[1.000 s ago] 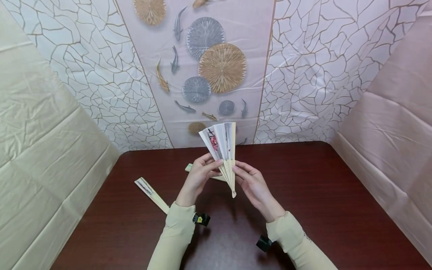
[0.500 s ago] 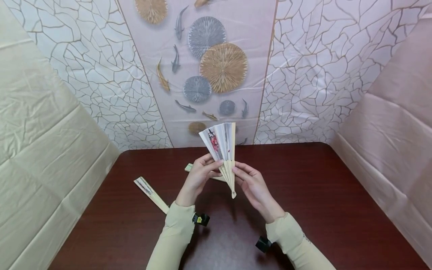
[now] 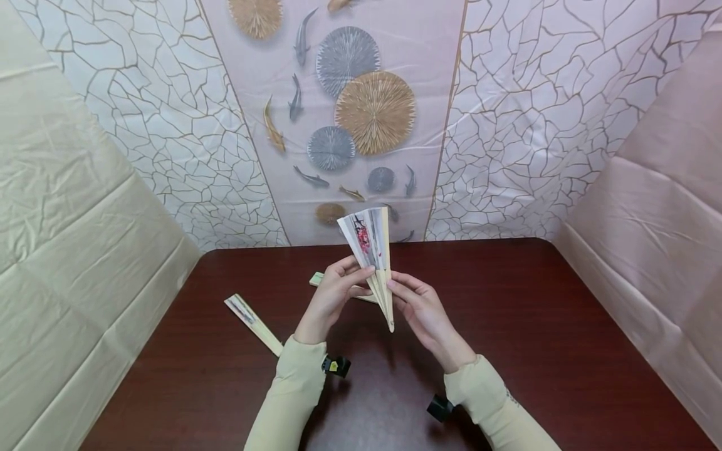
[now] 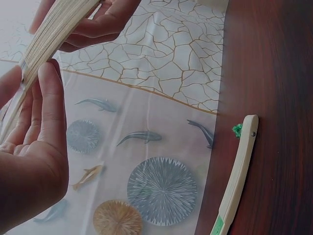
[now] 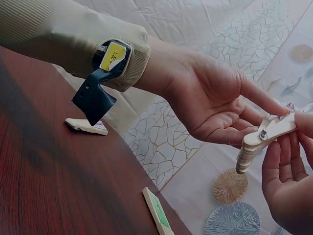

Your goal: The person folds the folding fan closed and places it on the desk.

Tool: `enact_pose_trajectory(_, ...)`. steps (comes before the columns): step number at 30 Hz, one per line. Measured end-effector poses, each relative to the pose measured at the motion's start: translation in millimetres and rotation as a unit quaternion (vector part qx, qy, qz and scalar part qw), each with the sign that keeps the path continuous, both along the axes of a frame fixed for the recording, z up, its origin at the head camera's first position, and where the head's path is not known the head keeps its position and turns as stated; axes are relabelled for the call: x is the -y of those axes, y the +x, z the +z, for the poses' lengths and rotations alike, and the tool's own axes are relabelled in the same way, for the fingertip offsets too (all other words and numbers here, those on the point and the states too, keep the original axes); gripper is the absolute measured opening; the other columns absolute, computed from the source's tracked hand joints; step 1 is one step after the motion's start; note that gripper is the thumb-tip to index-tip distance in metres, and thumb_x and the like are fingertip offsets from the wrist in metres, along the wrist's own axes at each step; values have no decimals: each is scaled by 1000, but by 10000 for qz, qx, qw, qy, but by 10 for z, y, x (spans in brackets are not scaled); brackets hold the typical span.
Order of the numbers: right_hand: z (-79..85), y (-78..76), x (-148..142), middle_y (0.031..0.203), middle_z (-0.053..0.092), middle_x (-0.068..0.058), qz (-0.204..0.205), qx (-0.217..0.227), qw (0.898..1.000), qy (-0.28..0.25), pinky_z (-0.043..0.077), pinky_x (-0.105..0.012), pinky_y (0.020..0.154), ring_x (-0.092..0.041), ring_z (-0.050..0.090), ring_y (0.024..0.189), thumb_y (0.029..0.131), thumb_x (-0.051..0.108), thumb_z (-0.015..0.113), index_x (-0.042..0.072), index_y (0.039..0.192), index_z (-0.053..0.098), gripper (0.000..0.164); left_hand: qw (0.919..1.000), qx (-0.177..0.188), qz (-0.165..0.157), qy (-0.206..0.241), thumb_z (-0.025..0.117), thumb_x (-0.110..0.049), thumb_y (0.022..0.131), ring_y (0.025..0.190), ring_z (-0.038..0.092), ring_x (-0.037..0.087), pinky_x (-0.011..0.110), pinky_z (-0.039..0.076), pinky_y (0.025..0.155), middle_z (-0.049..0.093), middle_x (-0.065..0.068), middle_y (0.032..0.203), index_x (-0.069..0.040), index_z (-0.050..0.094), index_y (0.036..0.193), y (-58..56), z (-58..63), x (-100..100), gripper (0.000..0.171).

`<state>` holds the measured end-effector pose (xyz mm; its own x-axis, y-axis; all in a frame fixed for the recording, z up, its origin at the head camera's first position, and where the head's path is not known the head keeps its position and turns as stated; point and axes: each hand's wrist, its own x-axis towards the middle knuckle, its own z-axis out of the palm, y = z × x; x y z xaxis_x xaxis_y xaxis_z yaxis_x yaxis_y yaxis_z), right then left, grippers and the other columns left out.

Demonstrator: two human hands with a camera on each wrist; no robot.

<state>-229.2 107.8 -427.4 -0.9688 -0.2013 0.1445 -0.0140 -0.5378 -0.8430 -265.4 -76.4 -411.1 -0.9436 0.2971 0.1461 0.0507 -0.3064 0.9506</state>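
Observation:
A partly spread folding fan (image 3: 368, 241) with red blossoms on pale leaf is held up over the table, its riveted end pointing down. My left hand (image 3: 334, 295) pinches its left side where leaf meets sticks, thumb in front. On the other side, my right hand (image 3: 423, 313) pinches the right outer stick between thumb and fingers. The bare sticks (image 4: 58, 36) lie stacked close together in the left wrist view. In the right wrist view the rivet end (image 5: 261, 137) shows between both hands.
A closed fan (image 3: 254, 324) lies on the dark red table (image 3: 536, 338), left of my left forearm. Another closed fan (image 4: 239, 171), with green on it, lies behind my hands. Patterned cloth (image 3: 507, 125) hangs along the table's back edge.
The held fan has become narrower, its left edge drawn in toward the right and its top tilted slightly left. Both hands stay nearly where they were.

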Motion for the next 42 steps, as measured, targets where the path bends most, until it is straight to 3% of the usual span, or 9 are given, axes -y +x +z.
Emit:
enact_pose_trajectory(10, 2, -14, 9, 104, 74, 1, -105, 105, 9999, 14, 56, -25, 86, -10, 68, 95, 101, -2, 54, 18, 100, 77, 31, 9999, 3, 15, 143, 62, -7, 99, 88, 70, 17, 32, 61, 72, 72, 5, 101, 3, 62, 124, 3, 19, 20, 27)
enact_pose_trajectory(15, -4, -16, 17, 104, 74, 1, -85, 130, 9999, 16, 55, -26, 86, -11, 67, 95, 101, 0, 56, 18, 101, 76, 27, 9996, 11, 51, 288, 60, -8, 101, 88, 70, 18, 33, 61, 73, 72, 4, 97, -6, 71, 111, 11, 31, 27, 15)
enact_pose_trajectory(21, -14, -19, 26, 104, 74, 0, 54, 1, 10000, -31, 55, -27, 88, -10, 68, 95, 101, 0, 56, 17, 102, 76, 27, 9981, -211, 42, 577, 53, -8, 104, 88, 70, 15, 34, 61, 75, 73, 3, 96, -14, 72, 99, 8, 46, 27, 21)
enact_pose_trajectory(29, 14, 10, 32, 104, 73, 1, 242, -149, 9996, -17, 55, -26, 88, -10, 67, 95, 101, -1, 54, 17, 103, 75, 28, 9968, -252, 228, 727, 51, -10, 106, 86, 71, 14, 32, 61, 74, 75, 3, 95, -16, 75, 99, 15, 61, 40, 26)
enact_pose_trajectory(42, -1, 26, 25, 105, 73, 0, 384, -270, 9988, 104, 55, -27, 90, -11, 67, 97, 101, -1, 55, 17, 105, 75, 27, 9965, -140, 230, 789, 54, -4, 103, 83, 71, 15, 30, 61, 75, 75, 4, 94, -13, 75, 100, 18, 63, 70, 24)
